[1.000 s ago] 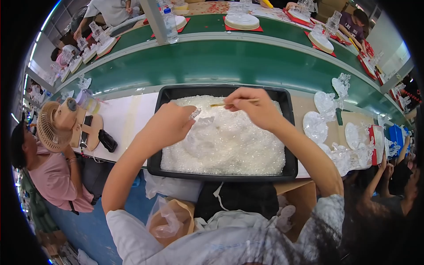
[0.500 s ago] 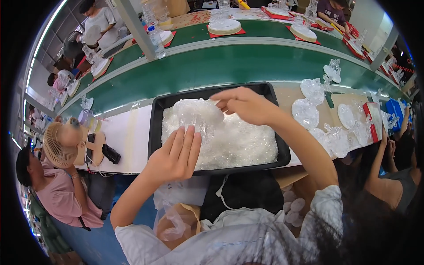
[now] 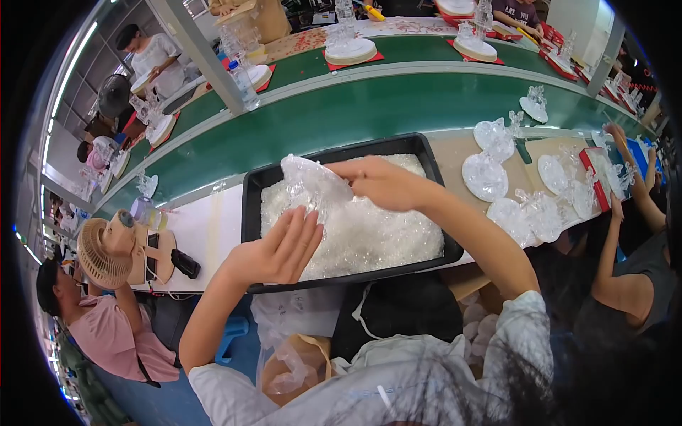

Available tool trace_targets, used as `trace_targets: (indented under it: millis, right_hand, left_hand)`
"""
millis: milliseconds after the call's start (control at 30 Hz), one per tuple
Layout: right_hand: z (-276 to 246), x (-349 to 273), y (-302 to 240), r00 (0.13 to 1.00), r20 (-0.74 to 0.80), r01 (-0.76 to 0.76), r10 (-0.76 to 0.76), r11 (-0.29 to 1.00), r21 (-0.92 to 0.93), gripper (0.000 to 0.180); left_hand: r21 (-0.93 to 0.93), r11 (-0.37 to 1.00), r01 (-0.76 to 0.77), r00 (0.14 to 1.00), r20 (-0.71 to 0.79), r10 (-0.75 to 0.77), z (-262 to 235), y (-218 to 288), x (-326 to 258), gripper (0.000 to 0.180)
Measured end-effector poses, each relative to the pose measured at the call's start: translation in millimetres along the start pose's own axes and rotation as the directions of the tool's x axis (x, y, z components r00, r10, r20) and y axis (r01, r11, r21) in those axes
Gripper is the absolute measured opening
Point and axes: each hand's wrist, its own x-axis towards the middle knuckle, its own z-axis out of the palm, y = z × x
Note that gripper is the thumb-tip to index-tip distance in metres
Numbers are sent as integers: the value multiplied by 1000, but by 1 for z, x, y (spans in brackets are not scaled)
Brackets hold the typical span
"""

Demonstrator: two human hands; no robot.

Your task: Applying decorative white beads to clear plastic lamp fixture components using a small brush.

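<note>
A shallow black tray point(image 3: 449, 253) holds a bed of clear, glittering granules point(image 3: 387, 238). Over its left part a round white disc point(image 3: 305, 169) is tilted, with a clear figure whose detail I cannot make out on its lower side. My right hand point(image 3: 394, 184) is closed on the disc's right edge, thumb and fingers pinching it. My left hand point(image 3: 273, 254) is held with fingers stretched out at the lower side of the piece, close to the granules. Whether its fingertips touch the clear figure is hard to see.
To the right, several clear pieces on white discs point(image 3: 486, 177) lie on brown board. Left stand a beige fan point(image 3: 103, 252) and a small black object point(image 3: 185, 265). A green conveyor point(image 3: 334, 106) runs behind a metal rail. Co-workers sit on both sides.
The disc has tipped from lying low in the granules to a raised, slanted pose. My right hand has closed on its edge; my left has shifted slightly down and left.
</note>
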Motion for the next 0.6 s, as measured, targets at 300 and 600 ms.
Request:
trace_targets:
  millis: [300,600]
  right_hand:
    - [0,-1,17,942,-321,127,-94,989,82,62]
    - [1,-2,21,974,-142,184,-176,982,48,66]
  left_hand:
    - [33,996,-85,996,-21,86,10,-6,-1,33]
    - [-45,999,-10,1000,-15,9,7,-12,-3,29]
